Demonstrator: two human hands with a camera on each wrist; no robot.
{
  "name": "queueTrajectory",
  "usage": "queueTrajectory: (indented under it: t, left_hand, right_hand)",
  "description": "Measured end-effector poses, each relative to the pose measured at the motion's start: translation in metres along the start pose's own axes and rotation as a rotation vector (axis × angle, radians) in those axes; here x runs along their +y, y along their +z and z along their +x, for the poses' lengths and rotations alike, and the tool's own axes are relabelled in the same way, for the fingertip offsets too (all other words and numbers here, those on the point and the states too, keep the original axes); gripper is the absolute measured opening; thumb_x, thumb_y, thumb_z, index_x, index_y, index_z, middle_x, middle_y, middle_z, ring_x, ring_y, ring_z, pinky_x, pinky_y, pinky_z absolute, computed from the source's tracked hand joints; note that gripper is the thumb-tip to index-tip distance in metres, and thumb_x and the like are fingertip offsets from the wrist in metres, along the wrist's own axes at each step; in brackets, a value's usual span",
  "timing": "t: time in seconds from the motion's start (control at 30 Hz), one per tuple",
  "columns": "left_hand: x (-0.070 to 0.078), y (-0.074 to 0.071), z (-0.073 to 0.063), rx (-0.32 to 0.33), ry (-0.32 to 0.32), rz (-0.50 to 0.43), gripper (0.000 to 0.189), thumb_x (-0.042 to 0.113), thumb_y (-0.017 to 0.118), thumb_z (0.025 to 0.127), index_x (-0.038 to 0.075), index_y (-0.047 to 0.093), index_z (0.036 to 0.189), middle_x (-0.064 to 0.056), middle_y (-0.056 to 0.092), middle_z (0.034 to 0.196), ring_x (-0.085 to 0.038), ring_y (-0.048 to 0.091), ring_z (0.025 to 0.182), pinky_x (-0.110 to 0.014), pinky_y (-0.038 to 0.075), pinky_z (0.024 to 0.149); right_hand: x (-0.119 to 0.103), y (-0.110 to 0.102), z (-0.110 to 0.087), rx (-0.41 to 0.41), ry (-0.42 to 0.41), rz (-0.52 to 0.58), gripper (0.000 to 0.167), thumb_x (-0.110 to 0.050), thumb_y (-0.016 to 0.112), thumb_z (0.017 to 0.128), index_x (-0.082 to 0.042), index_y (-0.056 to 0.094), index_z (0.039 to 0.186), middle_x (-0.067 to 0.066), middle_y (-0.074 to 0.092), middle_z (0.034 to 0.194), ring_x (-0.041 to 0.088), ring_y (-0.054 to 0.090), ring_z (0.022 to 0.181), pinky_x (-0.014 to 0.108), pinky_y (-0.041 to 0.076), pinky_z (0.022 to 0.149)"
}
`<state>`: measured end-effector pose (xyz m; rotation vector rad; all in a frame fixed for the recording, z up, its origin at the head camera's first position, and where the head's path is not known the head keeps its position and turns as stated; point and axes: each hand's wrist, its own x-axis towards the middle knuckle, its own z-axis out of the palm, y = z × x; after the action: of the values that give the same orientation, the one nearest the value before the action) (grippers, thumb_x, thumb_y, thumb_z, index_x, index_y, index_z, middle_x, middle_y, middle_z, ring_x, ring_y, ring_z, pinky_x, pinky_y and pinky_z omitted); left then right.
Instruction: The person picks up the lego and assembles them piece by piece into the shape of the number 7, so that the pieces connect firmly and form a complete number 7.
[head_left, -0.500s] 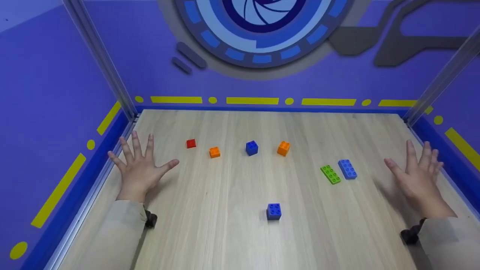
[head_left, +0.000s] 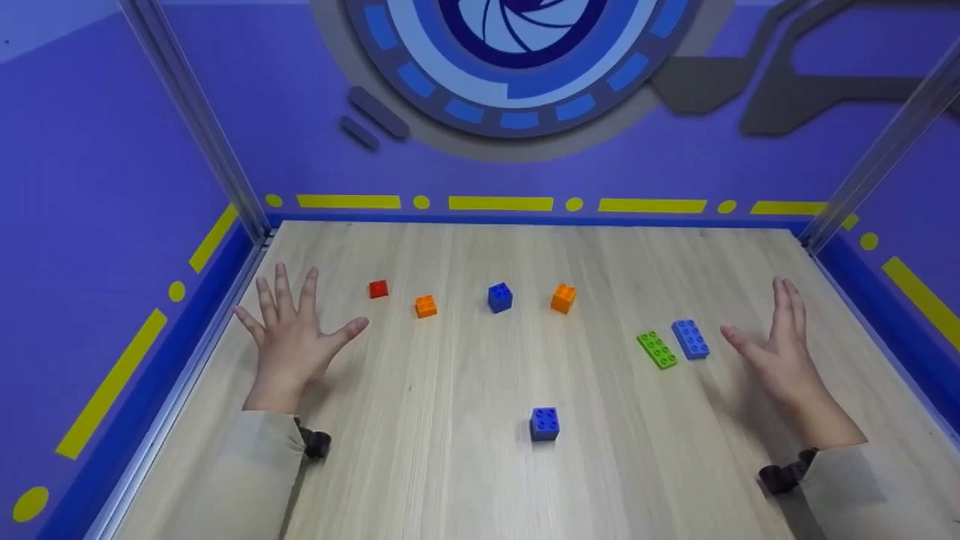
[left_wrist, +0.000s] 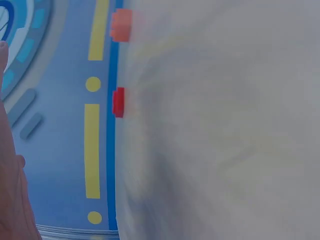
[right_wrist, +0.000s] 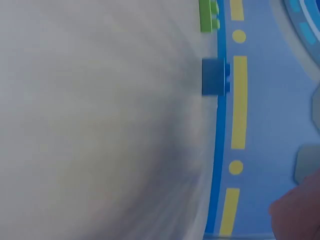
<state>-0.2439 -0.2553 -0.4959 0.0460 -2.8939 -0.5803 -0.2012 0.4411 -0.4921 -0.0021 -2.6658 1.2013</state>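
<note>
My left hand [head_left: 294, 345] is spread at the left of the table, fingers straight and holding nothing. Nearest to it lies a thin red brick [head_left: 378, 289], then a small orange brick [head_left: 426, 306]. On the other side, my right hand [head_left: 787, 367] has straight fingers and its thumb apart, with nothing in it. To its left lie a light blue brick [head_left: 691, 339] and a flat green brick [head_left: 657, 350]; the right wrist view also shows the light blue brick [right_wrist: 213, 77] and the green brick [right_wrist: 205, 15]. The left wrist view shows the red brick [left_wrist: 119, 102].
A dark blue brick [head_left: 500, 298] and a taller orange brick [head_left: 563, 298] stand mid-table towards the back. Another dark blue brick [head_left: 544, 424] is nearer the front. Purple-blue walls [head_left: 480, 176] with metal corner posts [head_left: 196, 112] bound the wooden table [head_left: 450, 480].
My right hand has moved left, nearer the light blue brick, and turned so its fingers overlap more. The left hand has shifted slightly right. The bricks stay in place on the table.
</note>
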Motion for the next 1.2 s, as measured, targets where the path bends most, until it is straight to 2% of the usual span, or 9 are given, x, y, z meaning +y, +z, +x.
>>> queueTrajectory:
  t: [0.43, 0.47, 0.57, 0.7, 0.73, 0.8, 0.97, 1.03, 1.2]
  left_hand:
    - [0.033, 0.013, -0.005, 0.092, 0.049, -0.197, 0.12, 0.076, 0.076, 0.093, 0.024, 0.015, 0.183, -0.018, -0.007, 0.192, -0.056, -0.005, 0.176, -0.088, -0.012, 0.13]
    - [0.037, 0.014, -0.005, 0.101, 0.058, -0.217, 0.12, 0.074, 0.077, 0.093, 0.023, 0.017, 0.183, -0.018, -0.004, 0.191, -0.055, -0.002, 0.176, -0.088, -0.009, 0.132]
    - [0.047, 0.019, -0.005, 0.12, 0.079, -0.282, 0.116, 0.069, 0.079, 0.093, 0.019, 0.022, 0.181, -0.019, 0.005, 0.19, -0.052, 0.007, 0.175, -0.084, 0.003, 0.136]
    - [0.06, 0.024, -0.003, 0.146, 0.105, -0.356, 0.109, 0.065, 0.079, 0.093, 0.015, 0.031, 0.177, -0.02, 0.019, 0.186, -0.049, 0.02, 0.171, -0.079, 0.023, 0.136]
    - [0.063, 0.025, -0.002, 0.149, 0.109, -0.369, 0.108, 0.066, 0.079, 0.093, 0.015, 0.032, 0.176, -0.019, 0.021, 0.185, -0.048, 0.022, 0.17, -0.079, 0.026, 0.135]
    - [0.068, 0.026, 0.001, 0.151, 0.123, -0.393, 0.106, 0.065, 0.078, 0.093, 0.015, 0.034, 0.176, -0.019, 0.024, 0.184, -0.048, 0.024, 0.169, -0.079, 0.029, 0.133]
    - [0.08, 0.029, 0.004, 0.118, 0.142, -0.458, 0.104, 0.061, 0.079, 0.092, 0.015, 0.035, 0.175, -0.015, 0.026, 0.184, -0.047, 0.026, 0.169, -0.078, 0.034, 0.131]
    - [0.086, 0.031, 0.005, 0.104, 0.141, -0.488, 0.102, 0.06, 0.079, 0.093, 0.016, 0.037, 0.175, -0.013, 0.027, 0.183, -0.046, 0.028, 0.168, -0.075, 0.038, 0.13]
    - [0.103, 0.038, 0.007, 0.059, 0.139, -0.621, 0.087, 0.052, 0.075, 0.102, 0.013, 0.042, 0.172, -0.013, 0.028, 0.182, -0.044, 0.028, 0.169, -0.071, 0.038, 0.132]
  right_hand:
    - [-0.045, 0.039, 0.001, -0.05, -0.105, 0.1, 0.112, -0.024, 0.081, 0.104, -0.025, 0.003, 0.184, 0.016, -0.002, 0.192, 0.052, 0.0, 0.177, 0.082, 0.004, 0.136]
    - [-0.048, 0.043, 0.002, -0.058, -0.113, 0.12, 0.11, -0.022, 0.08, 0.104, -0.025, 0.005, 0.184, 0.015, -0.001, 0.193, 0.05, 0.001, 0.177, 0.077, 0.005, 0.139]
    - [-0.057, 0.054, 0.003, -0.076, -0.142, 0.165, 0.107, -0.016, 0.08, 0.104, -0.023, 0.009, 0.184, 0.013, 0.003, 0.193, 0.046, 0.005, 0.178, 0.036, 0.011, 0.146]
    - [-0.069, 0.068, 0.004, -0.077, -0.202, 0.227, 0.099, -0.008, 0.077, 0.105, -0.014, 0.017, 0.182, 0.017, 0.011, 0.191, 0.046, 0.01, 0.177, -0.001, 0.015, 0.126]
    - [-0.073, 0.071, 0.004, -0.078, -0.217, 0.246, 0.097, -0.006, 0.076, 0.105, -0.012, 0.018, 0.182, 0.017, 0.013, 0.19, 0.047, 0.01, 0.176, -0.001, 0.016, 0.126]
    - [-0.08, 0.077, 0.005, -0.088, -0.226, 0.283, 0.093, -0.004, 0.075, 0.105, -0.01, 0.021, 0.181, 0.019, 0.014, 0.189, 0.048, 0.01, 0.176, 0.018, 0.016, 0.14]
    - [-0.091, 0.091, 0.006, -0.11, -0.235, 0.345, 0.088, -0.001, 0.074, 0.105, -0.01, 0.027, 0.18, 0.019, 0.022, 0.188, 0.039, 0.016, 0.177, 0.023, 0.019, 0.142]
    - [-0.092, 0.098, 0.005, -0.112, -0.257, 0.371, 0.086, 0.002, 0.073, 0.105, -0.008, 0.029, 0.178, 0.018, 0.028, 0.186, 0.025, 0.025, 0.176, 0.005, 0.023, 0.131]
    - [-0.096, 0.113, -0.003, -0.131, -0.268, 0.488, 0.078, 0.008, 0.065, 0.106, -0.005, 0.034, 0.176, 0.004, 0.043, 0.179, 0.0, 0.043, 0.162, 0.008, 0.031, 0.129]
